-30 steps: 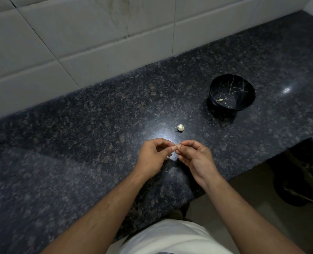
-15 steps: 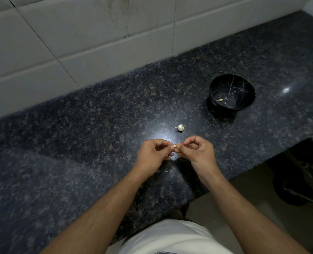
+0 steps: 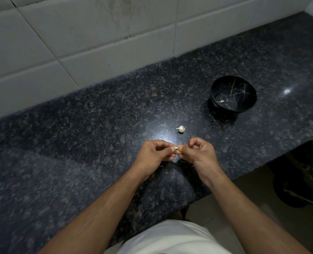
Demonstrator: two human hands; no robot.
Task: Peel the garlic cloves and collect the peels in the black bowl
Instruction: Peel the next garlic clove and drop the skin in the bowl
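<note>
Small pale garlic clove, axis seemingly crosswise: pinched between left hand and right hand, above the speckled dark granite counter near its front edge. Black gold-veined bowl at 1 o'clock, well apart.

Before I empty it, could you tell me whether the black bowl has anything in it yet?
Nearly empty: the bowl stands upright, with only one small pale scrap on its bottom.

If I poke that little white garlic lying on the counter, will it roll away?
Probably it would wobble more than roll: the little white garlic looks rounded, but a stubby tip sticks out one side. It seems small and likely light, so a poke could skid it across the shiny counter. It lies apart from the black bowl.
</note>
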